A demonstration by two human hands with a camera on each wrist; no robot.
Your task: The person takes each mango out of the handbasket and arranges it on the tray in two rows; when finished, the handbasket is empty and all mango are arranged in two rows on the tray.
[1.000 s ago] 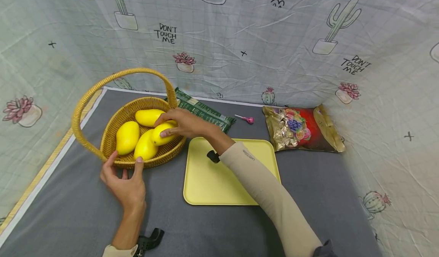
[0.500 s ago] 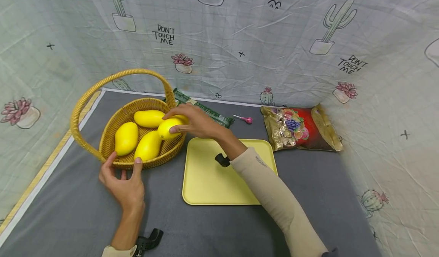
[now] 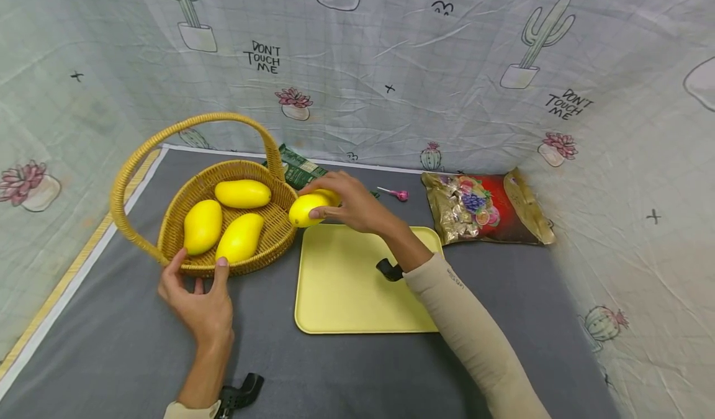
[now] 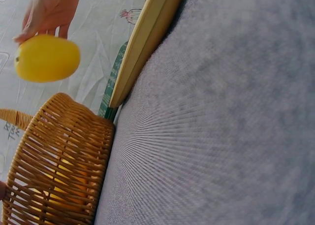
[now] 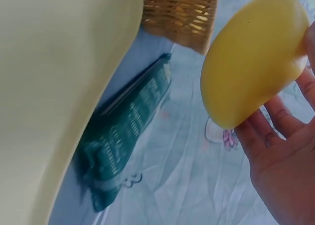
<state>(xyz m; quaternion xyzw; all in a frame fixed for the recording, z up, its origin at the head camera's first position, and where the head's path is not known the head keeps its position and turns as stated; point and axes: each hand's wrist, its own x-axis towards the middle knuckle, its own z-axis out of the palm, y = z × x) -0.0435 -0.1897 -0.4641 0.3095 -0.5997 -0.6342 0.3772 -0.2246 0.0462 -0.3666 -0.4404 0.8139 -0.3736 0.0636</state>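
Note:
In the head view my right hand (image 3: pixel 354 205) grips a yellow mango (image 3: pixel 306 211) between thumb and fingers, just past the right rim of the wicker basket (image 3: pixel 282 245). From the left wrist view this mango (image 4: pixel 48 58) hangs above the basket's top edge. The right wrist view has the mango (image 5: pixel 253 62) close up, thumb and fingers around its far side. Three more mangoes lie inside the basket, one of them a mango (image 3: pixel 242 193) at the back. My left hand (image 3: pixel 201 301) holds the basket's front rim, thumb and forefinger tips at the edge.
A yellow tray (image 3: pixel 346 288) lies right of the basket, partly under my right forearm. Behind it are a green packet (image 3: pixel 298 167), partly hidden by the right hand, and a pink lollipop (image 3: pixel 400 194). A gold and red candy bag (image 3: pixel 486 208) lies at the back right.
My right hand has lifted the mango out of the basket and moved right with it, toward the tray's back left corner. The left hand stays at the basket rim.

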